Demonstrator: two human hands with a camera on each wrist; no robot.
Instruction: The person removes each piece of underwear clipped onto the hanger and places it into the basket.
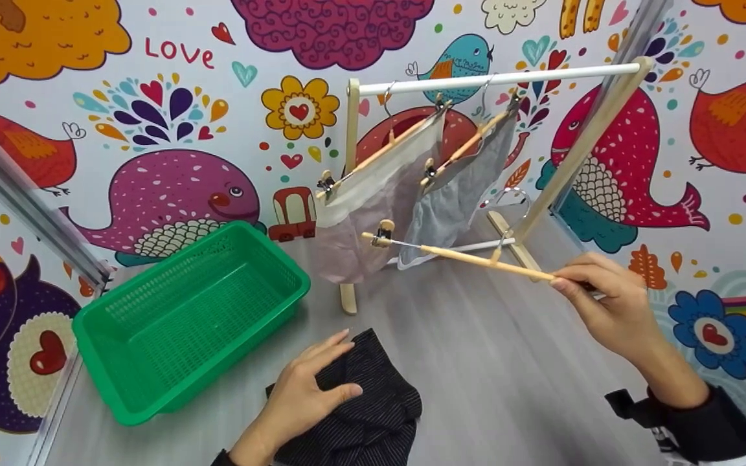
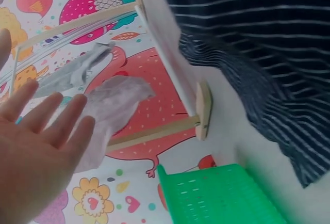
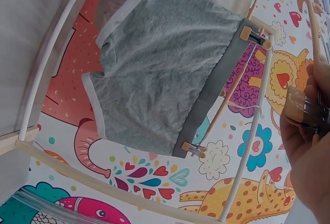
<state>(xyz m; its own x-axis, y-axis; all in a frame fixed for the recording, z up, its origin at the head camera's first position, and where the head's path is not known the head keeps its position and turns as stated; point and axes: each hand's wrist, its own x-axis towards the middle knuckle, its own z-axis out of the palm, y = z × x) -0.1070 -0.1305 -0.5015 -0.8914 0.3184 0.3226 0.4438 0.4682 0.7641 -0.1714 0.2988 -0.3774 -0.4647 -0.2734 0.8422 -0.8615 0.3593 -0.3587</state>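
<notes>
My right hand [image 1: 612, 304] grips one end of a wooden clip hanger [image 1: 460, 255], thumb and fingers around its clip end. The hanger is held in the air in front of the rack, its hook upward and its other clip at the left, with no cloth on it. In the right wrist view a wooden clip [image 3: 296, 105] shows at the fingers. My left hand [image 1: 305, 388] is spread over a dark striped garment [image 1: 373, 408] lying bunched on the table; whether it touches the cloth cannot be told. In the left wrist view the fingers are straight and hold nothing.
A small wooden rack with a white rod [image 1: 541, 76] stands at the back. From it hang a pink-and-white pair of underpants [image 1: 373, 213] and a grey pair [image 1: 460, 200], each on a clip hanger. The green plastic basket [image 1: 185, 395] stands at the left. Patterned walls close off the sides.
</notes>
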